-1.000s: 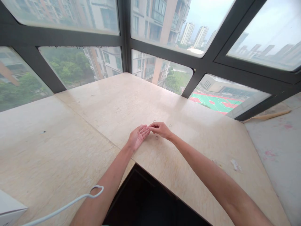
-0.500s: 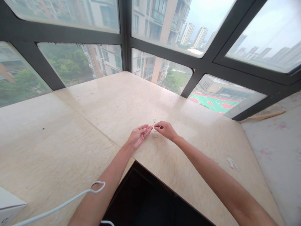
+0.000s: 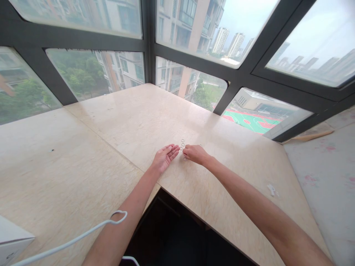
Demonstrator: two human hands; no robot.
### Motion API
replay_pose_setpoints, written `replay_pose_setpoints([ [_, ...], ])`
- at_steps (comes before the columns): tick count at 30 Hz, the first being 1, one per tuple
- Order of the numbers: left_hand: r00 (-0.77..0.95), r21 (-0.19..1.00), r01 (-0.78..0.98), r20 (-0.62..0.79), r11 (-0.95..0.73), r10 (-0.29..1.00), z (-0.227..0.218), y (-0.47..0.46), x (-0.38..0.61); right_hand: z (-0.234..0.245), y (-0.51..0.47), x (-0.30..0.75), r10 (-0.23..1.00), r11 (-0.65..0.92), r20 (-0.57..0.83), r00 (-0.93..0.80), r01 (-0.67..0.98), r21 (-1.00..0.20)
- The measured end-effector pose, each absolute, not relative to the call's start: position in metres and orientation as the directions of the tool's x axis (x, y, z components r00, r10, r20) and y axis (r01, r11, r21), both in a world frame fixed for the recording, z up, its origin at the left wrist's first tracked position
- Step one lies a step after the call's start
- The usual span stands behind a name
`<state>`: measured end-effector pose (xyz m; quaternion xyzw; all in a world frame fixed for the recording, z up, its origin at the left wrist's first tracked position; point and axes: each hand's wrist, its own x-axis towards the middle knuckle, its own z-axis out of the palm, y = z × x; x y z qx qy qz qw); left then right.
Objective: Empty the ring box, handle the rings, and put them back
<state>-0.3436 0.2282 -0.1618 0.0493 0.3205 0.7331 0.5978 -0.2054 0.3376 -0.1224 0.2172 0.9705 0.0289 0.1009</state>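
Note:
Several small thin rings [image 3: 182,140] lie in a loose row on the stone-patterned surface, between and just beyond my hands. My left hand [image 3: 164,158] is palm up beside them, fingers stretched out, its tips close to the nearest rings. Whether something tiny rests in that palm cannot be made out. Over the near end of the row, my right hand [image 3: 195,154] points down with its fingers pressed together. Its fingertips are by a ring [image 3: 185,159] at the surface, and the fingers hide what they pinch. Another ring [image 3: 200,145] shows partly behind the right hand.
A small clear-and-white plastic piece [image 3: 271,190] lies right of my right forearm. A white cable [image 3: 74,240] crosses my left forearm, near a white box [image 3: 13,240]. The surface edge [image 3: 161,187] borders a dark opening in front of me. Dark-framed windows stand behind.
My right hand has left the left hand's fingertips and moved slightly right and down to the surface by the rings. My left hand stays almost in place, its fingers more extended.

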Motion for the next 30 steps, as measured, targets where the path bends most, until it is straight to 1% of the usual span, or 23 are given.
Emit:
replay_pose_setpoints([
  [3, -0.282, 0.53, -0.844, -0.311, -0.08, 0.908, -0.162, 0.229, -0.344, -0.12, 0.34, -0.207, 0.426, 0.904, -0.185, -0.886, 0.424, 0.054],
  [7, -0.284, 0.529, -0.845, -0.306, -0.086, 0.909, -0.163, 0.228, -0.345, -0.124, 0.344, -0.201, 0.421, 0.899, -0.147, -0.895, 0.433, -0.062],
  [8, -0.283, 0.53, -0.844, -0.304, -0.086, 0.91, -0.164, 0.228, -0.345, -0.126, 0.344, -0.199, 0.431, 0.887, -0.115, -0.895, 0.444, -0.131],
  [9, -0.282, 0.531, -0.843, -0.303, -0.085, 0.91, -0.164, 0.228, -0.345, -0.128, 0.344, -0.197, 0.453, 0.859, -0.072, -0.888, 0.457, -0.231],
  [11, -0.284, 0.533, -0.842, -0.303, -0.085, 0.909, -0.164, 0.228, -0.344, -0.131, 0.342, -0.195, 0.528, 0.749, 0.019, -0.849, 0.455, -0.482],
  [12, -0.284, 0.533, -0.842, -0.305, -0.085, 0.909, -0.164, 0.228, -0.344, -0.132, 0.341, -0.195, 0.565, 0.681, 0.054, -0.823, 0.428, -0.594],
  [13, -0.283, 0.532, -0.843, -0.307, -0.083, 0.909, -0.164, 0.229, -0.344, -0.133, 0.339, -0.195, 0.589, 0.627, 0.08, -0.805, 0.392, -0.673],
  [14, -0.277, 0.53, -0.844, -0.307, -0.078, 0.911, -0.164, 0.229, -0.345, -0.133, 0.337, -0.196, 0.592, 0.604, 0.098, -0.8, 0.36, -0.712],
  [15, -0.266, 0.527, -0.847, -0.306, -0.07, 0.914, -0.164, 0.229, -0.345, -0.133, 0.335, -0.198, 0.584, 0.602, 0.117, -0.803, 0.332, -0.727],
  [17, -0.23, 0.518, -0.854, -0.302, -0.043, 0.925, -0.164, 0.229, -0.346, -0.133, 0.332, -0.202, 0.556, 0.639, 0.162, -0.815, 0.294, -0.711],
  [23, -0.095, 0.521, -0.851, -0.264, 0.059, 0.96, -0.167, 0.228, -0.351, -0.141, 0.326, -0.214, 0.483, 0.778, 0.26, -0.836, 0.274, -0.565],
  [26, -0.091, 0.545, -0.837, -0.245, 0.059, 0.965, -0.168, 0.226, -0.352, -0.143, 0.325, -0.215, 0.498, 0.765, 0.303, -0.813, 0.246, -0.595],
  [30, -0.135, 0.57, -0.821, -0.236, 0.024, 0.962, -0.168, 0.225, -0.352, -0.143, 0.326, -0.208, 0.568, 0.706, 0.336, -0.751, 0.233, -0.669],
])
